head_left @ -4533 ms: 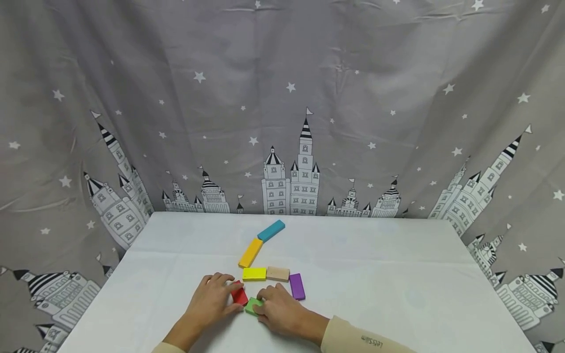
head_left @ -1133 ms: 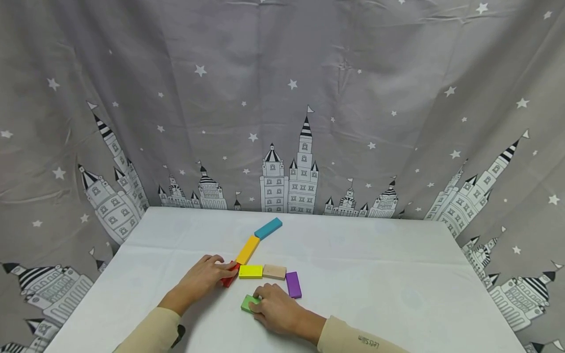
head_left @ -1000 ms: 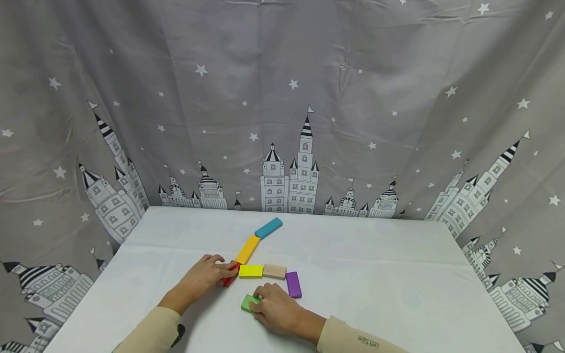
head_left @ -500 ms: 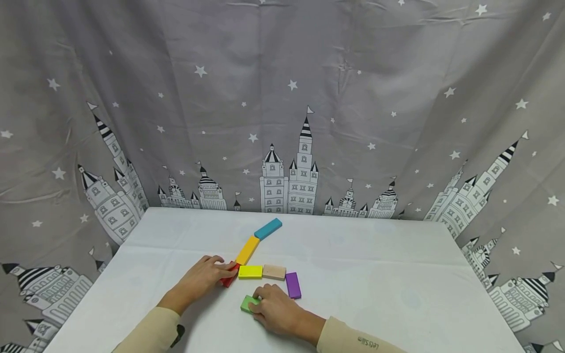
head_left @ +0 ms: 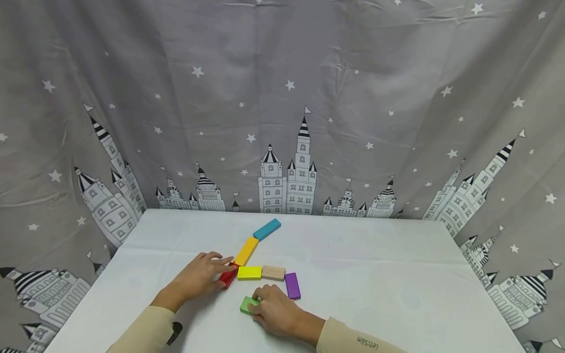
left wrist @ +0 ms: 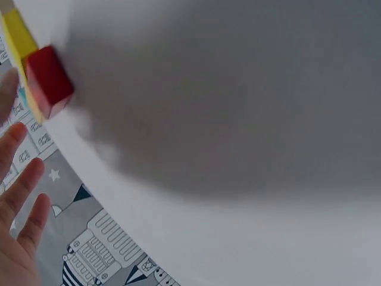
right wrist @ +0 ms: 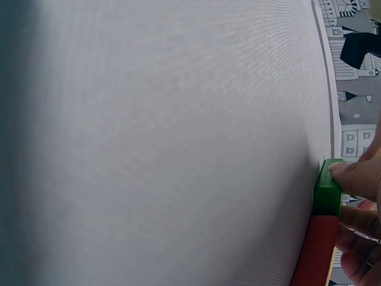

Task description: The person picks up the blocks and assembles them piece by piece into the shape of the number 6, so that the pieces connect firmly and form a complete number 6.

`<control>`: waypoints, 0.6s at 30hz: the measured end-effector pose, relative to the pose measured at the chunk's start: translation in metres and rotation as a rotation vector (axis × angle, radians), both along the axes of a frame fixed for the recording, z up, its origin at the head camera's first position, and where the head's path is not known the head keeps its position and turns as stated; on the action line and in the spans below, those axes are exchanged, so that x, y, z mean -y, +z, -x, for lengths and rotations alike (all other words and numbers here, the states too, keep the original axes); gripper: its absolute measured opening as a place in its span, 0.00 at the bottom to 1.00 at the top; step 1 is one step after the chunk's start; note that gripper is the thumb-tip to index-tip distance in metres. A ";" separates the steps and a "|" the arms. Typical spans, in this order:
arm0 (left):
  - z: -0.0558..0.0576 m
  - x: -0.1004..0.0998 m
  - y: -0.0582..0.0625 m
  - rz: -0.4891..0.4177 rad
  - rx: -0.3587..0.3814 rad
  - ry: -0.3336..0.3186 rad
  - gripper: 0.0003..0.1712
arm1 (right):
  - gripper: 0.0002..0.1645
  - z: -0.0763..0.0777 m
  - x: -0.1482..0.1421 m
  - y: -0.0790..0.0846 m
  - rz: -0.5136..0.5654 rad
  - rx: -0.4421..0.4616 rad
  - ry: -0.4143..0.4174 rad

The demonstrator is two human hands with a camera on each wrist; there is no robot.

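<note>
My left hand [head_left: 196, 277] hovers around the red block [head_left: 228, 276], its fingers spread; in the left wrist view the fingertips [left wrist: 37, 167] stand apart from that block. The red block lies slanted at the lower end of an orange-yellow block [head_left: 246, 251], beside the left end of a yellow block [head_left: 249, 273]. Thumb and fingers of my right hand [head_left: 278, 311] pinch a green block [head_left: 248, 305] on the table. Next to the green block in the right wrist view lies a second red block [right wrist: 317, 250], mostly hidden behind the hand in the head view.
A blue block [head_left: 267, 229] continues the slanted line at the back. Right of the yellow block lie a tan block [head_left: 273, 273] and a purple block [head_left: 293, 286]. The white table [head_left: 375, 274] ends at a grey curtain [head_left: 353, 73] printed with castles.
My left hand has moved the red block from beside the green one up to the end of the orange-yellow block, then loosened its fingers. My right hand has stayed at the green block.
</note>
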State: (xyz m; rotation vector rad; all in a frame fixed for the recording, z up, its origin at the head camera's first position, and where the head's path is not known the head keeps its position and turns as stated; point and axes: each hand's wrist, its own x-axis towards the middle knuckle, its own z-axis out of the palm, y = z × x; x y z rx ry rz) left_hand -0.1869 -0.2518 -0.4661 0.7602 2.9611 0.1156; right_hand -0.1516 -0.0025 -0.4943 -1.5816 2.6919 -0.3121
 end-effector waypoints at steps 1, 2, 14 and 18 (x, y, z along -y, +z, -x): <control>0.001 0.001 0.001 -0.004 0.001 0.007 0.30 | 0.18 0.000 0.000 0.000 0.003 0.002 0.000; 0.002 0.001 0.003 -0.004 -0.002 0.007 0.31 | 0.18 0.000 0.000 0.000 0.006 0.005 -0.001; 0.030 -0.020 0.018 0.145 0.081 -0.057 0.34 | 0.18 0.000 -0.001 0.000 0.007 -0.004 -0.014; 0.034 -0.025 0.017 0.154 0.130 -0.045 0.36 | 0.18 -0.001 0.000 -0.001 0.009 -0.006 -0.010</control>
